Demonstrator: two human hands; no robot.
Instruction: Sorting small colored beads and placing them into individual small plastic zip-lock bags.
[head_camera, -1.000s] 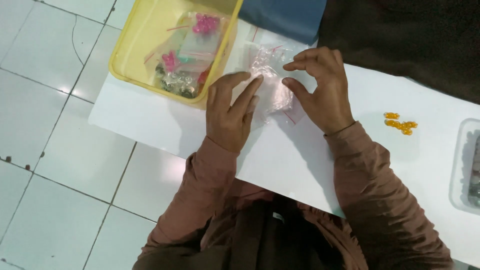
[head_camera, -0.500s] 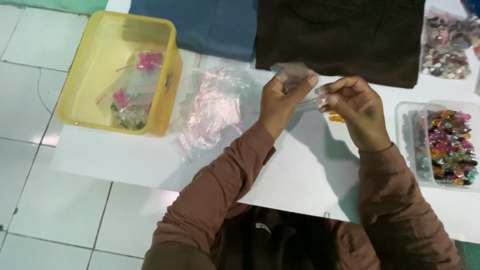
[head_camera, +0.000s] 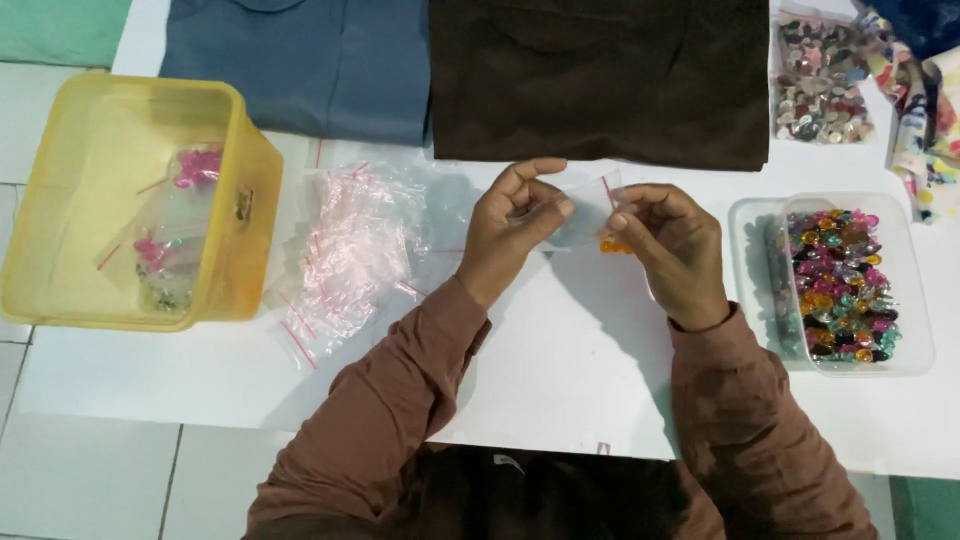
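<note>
A: What's changed vs half a sec back?

B: Not much. My view sits a bit lower and more centred now. Left hand (head_camera: 515, 228) and right hand (head_camera: 668, 240) still up over the table (head_camera: 560, 370), both pinching the same small clear bag (head_camera: 585, 215) between thumb and fingertips, other fingers curled loose. Orange beads (head_camera: 612, 246) peek out just under the right fingers; I can't tell if they're in the bag or on the table.

A: Room to move?

B: Bare white table below and between my arms. Left: pile of clear bags (head_camera: 345, 250), then yellow tub (head_camera: 140, 200) hanging over the table edge. Right: clear box of coloured gems (head_camera: 850, 285), near my right wrist. Behind: blue cloth (head_camera: 300, 60) and brown cloth (head_camera: 600, 80).

A: Anything unclear?

B: Bag's nearly see-through, edges hard to trace. Top-right bag of sequins (head_camera: 825, 85) and patterned cloth (head_camera: 925, 90) are cut off by the frame.
</note>
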